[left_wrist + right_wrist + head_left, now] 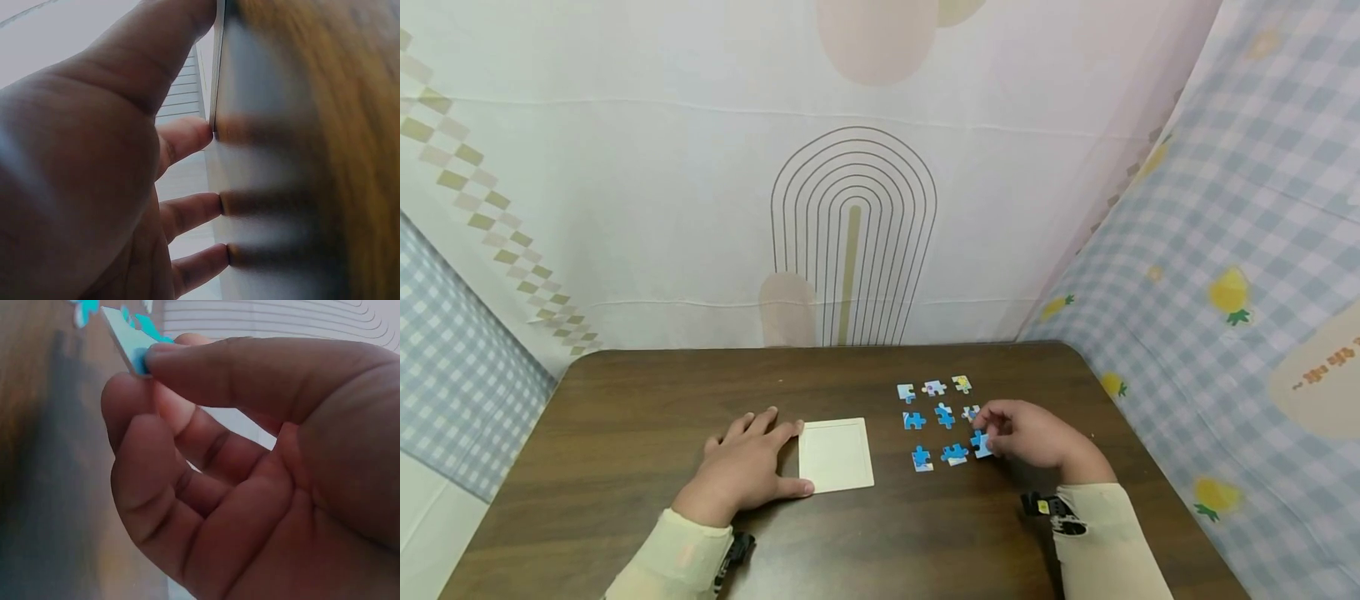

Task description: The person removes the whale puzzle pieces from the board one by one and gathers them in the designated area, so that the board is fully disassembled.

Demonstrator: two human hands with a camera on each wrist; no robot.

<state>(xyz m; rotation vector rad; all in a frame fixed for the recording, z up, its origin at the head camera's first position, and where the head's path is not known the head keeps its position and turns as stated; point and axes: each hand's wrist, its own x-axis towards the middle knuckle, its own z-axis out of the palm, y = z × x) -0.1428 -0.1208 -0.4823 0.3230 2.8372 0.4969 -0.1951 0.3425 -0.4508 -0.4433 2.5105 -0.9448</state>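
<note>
With thumb and fingertips, my right hand (1033,435) pinches a blue and pale puzzle piece (982,446). In the right wrist view that puzzle piece (127,339) looks tilted, its edge between thumb and finger. Several other puzzle pieces (945,416) lie in loose rows to the left of and beyond this hand; one puzzle piece (970,413) is partly covered by its fingers. My left hand (743,468) rests spread on the table, thumb and index fingertip touching the left side of a square cream puzzle board (835,455). The board has a thin raised border.
Everything lies on a dark wooden table (880,542) with rounded far corners. A patterned white cloth (662,208) hangs behind it, and a checked cloth (1187,350) hangs along the right side. Each wrist wears a black strap-on device (1049,505).
</note>
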